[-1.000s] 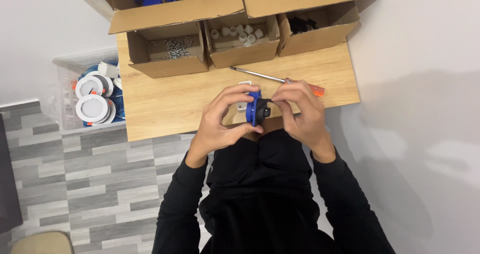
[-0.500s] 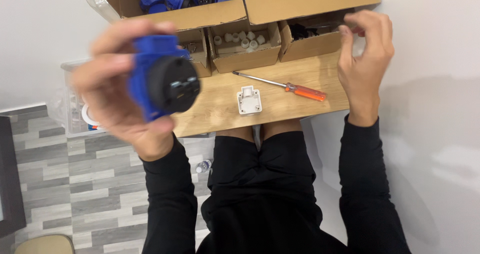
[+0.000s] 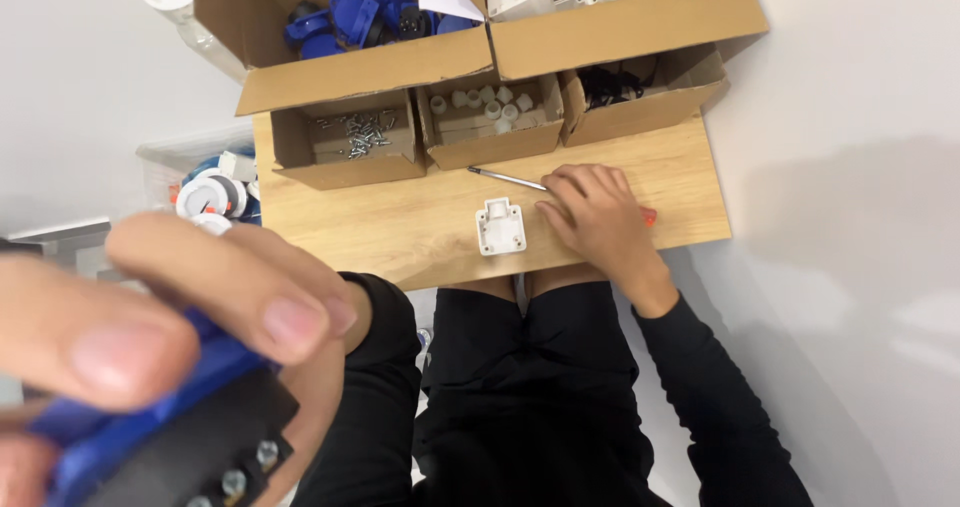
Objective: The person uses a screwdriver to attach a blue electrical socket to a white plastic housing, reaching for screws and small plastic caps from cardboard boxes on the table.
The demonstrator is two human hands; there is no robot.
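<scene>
Head view: left hand (image 3: 170,337) has swung way closer to the camera than half a second ago, fingers pinching the blue and black socket (image 3: 160,447), blurry at lower left. Right hand (image 3: 600,217) dropped from the boxes onto the screwdriver (image 3: 510,179), fingers curled over it, beside the white cover plate (image 3: 500,227) on the wooden table (image 3: 380,227).

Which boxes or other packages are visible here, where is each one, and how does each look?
Large brown carton: back left, blue parts inside.
Large brown carton: back right, white parts inside.
Small open box: front left, holds screws.
Small open box: middle, holds white caps.
Small open box: front right, dark parts inside.
Clear plastic bin: left of the table, round white-and-blue parts.
No labels, signs or screens visible.
</scene>
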